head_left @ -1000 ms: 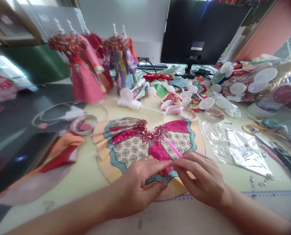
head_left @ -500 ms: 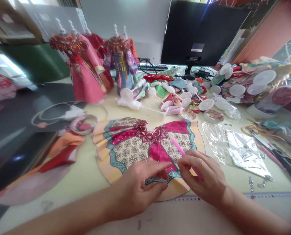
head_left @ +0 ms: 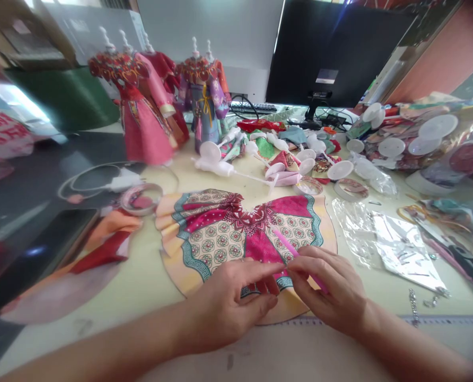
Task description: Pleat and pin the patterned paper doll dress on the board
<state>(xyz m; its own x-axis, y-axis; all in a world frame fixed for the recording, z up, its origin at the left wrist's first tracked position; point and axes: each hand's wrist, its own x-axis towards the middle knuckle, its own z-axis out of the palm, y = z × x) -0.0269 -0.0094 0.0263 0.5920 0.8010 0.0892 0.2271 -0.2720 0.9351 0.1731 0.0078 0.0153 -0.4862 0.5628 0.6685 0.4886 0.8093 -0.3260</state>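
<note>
A small patterned doll skirt [head_left: 216,241] lies spread like a fan on the table, with magenta and cream panels, a teal wavy border and a pale yellow hem. Over its lower edge is my left hand [head_left: 236,297], index finger stretched out and thumb apart, with nothing visible between them. My right hand [head_left: 327,284] holds a slim pink pen-like stick [head_left: 286,243] slanting up and left over the skirt. Its thumb and forefinger meet at the tip of my left index finger; anything tiny between them cannot be made out.
Dressed doll forms [head_left: 145,122] stand at the back left before a monitor [head_left: 335,58]. Several doll stands and clothes pile up behind the skirt. Right of it lie a silver packet [head_left: 407,249], rhinestone chain [head_left: 413,307] and scissors [head_left: 471,265]. A phone [head_left: 41,254] lies left.
The fingertips of my right hand have come against my left index fingertip, closing a small gap. The pink stick stays in my right hand. The whole view has shifted slightly.
</note>
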